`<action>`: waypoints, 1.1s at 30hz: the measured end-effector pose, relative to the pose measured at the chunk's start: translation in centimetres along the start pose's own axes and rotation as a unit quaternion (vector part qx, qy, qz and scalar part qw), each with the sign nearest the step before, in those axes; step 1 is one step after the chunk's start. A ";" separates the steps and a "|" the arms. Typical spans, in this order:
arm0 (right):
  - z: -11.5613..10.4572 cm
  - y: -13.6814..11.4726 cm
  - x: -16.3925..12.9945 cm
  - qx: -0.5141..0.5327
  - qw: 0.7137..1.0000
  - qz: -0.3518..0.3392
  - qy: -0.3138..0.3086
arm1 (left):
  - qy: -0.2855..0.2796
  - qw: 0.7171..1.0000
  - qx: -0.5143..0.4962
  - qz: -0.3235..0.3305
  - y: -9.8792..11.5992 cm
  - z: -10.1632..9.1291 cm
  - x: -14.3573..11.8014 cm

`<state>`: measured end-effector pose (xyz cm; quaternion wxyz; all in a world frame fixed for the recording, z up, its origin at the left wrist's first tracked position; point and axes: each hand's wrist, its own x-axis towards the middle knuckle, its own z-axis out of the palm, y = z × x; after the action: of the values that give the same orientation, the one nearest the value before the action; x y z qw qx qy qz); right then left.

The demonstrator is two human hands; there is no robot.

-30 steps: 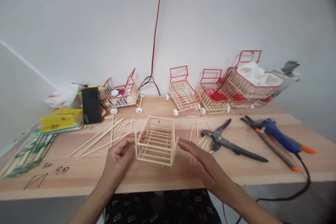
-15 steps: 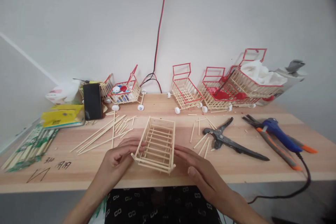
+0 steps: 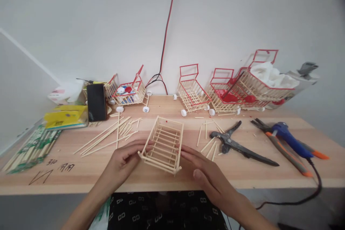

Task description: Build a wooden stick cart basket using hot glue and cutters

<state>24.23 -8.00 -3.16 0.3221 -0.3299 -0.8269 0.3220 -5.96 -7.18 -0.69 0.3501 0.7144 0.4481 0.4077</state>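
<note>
Both hands, left hand [image 3: 122,160] and right hand [image 3: 207,170], grasp the stick basket [image 3: 164,143] by its sides; light, even pressure avoids cracking joints.

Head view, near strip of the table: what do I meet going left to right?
Wrapped chopstick packs → left hand → bare stick basket → right hand → black cutters → blue glue gun.

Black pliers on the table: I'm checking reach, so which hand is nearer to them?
Right. The right hand lies just left of the pliers, at the stick basket's right side; the left hand is beyond the basket.
</note>
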 end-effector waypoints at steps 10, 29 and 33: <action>0.4 -0.3 1.3 -0.021 0.999 0.030 -0.013 | 0.015 0.999 0.030 0.007 -2.0 -0.6 6.1; 4.2 -2.4 4.9 0.084 0.994 0.065 -0.008 | 0.031 0.998 -0.041 -0.026 -5.8 -0.9 13.3; 4.0 -2.7 4.8 0.086 0.992 0.094 -0.006 | 0.054 0.998 -0.035 -0.022 -6.3 -1.3 13.2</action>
<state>17.63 -7.22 -1.98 0.3126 -0.3757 -0.7634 0.4223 -5.84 7.47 -2.07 0.3588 0.6688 0.4671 0.4536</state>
